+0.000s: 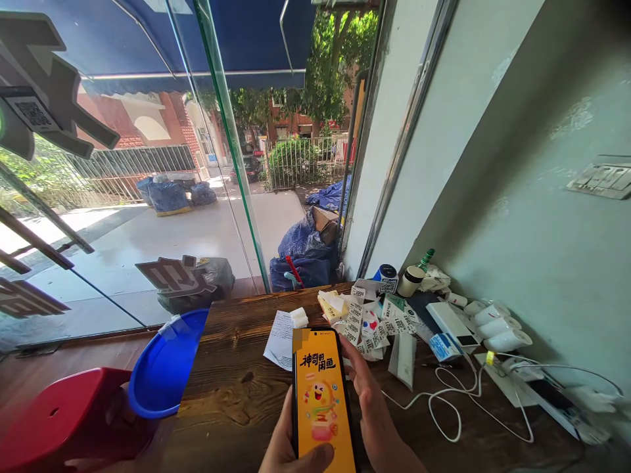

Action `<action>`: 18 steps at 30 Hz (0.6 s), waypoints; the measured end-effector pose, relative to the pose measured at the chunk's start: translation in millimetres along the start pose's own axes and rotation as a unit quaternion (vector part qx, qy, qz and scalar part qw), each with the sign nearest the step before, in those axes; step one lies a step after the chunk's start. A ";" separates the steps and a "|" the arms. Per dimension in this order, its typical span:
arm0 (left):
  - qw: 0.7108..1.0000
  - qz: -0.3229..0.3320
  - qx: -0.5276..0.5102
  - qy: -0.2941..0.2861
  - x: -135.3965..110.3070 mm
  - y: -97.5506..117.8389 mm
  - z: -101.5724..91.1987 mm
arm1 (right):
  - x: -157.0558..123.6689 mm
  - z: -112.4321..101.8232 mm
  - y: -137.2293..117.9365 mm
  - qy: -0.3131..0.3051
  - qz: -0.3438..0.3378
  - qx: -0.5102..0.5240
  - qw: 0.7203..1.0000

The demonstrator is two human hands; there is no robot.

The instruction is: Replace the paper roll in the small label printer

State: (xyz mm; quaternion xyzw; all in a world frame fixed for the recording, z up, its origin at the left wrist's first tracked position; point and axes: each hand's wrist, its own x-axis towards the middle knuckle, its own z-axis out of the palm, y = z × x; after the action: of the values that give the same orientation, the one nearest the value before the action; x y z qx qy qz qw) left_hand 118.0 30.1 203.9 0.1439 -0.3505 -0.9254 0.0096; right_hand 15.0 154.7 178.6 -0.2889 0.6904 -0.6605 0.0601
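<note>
A smartphone (321,401) with a bright yellow screen stands upright over the wooden table (236,387). My left hand (286,450) grips its lower left edge, thumb lying across the bottom of the screen. My right hand (377,407) is against the phone's right edge, fingers stretched out and slightly curled. Just behind the phone lie a folded paper sheet (280,338) and a heap of small printed labels (367,318).
A blue plastic bowl (165,368) overhangs the table's left edge above a red stool (64,414). White paper rolls (497,325), a power strip (513,381) and white cables (453,401) crowd the right side by the wall. Glass panes stand ahead.
</note>
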 end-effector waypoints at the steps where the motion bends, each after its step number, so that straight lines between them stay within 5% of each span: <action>1: 1.000 0.005 -0.002 0.010 0.3 -0.4 1.2 | -0.2 -1.0 0.7 -0.014 0.011 0.013 1.000; 3: 1.000 0.005 -0.007 0.017 -0.4 1.4 3.1 | 0.6 -3.0 0.6 -0.022 0.006 0.020 1.000; 12: 0.993 -0.078 -0.052 0.075 -5.1 15.5 0.7 | 10.4 -14.9 -18.1 0.038 -0.228 -0.136 0.964; 18: 0.990 -0.067 -0.002 0.126 0.2 7.9 -19.6 | 19.1 -14.1 -16.1 0.022 -0.153 -0.185 0.971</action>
State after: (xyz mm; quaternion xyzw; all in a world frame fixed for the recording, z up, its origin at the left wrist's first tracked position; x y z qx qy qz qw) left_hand 122.6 11.6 195.0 0.2824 -0.3344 -0.8991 -0.0078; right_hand -2.2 158.6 201.3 -0.3828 0.7492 -0.5289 -0.1112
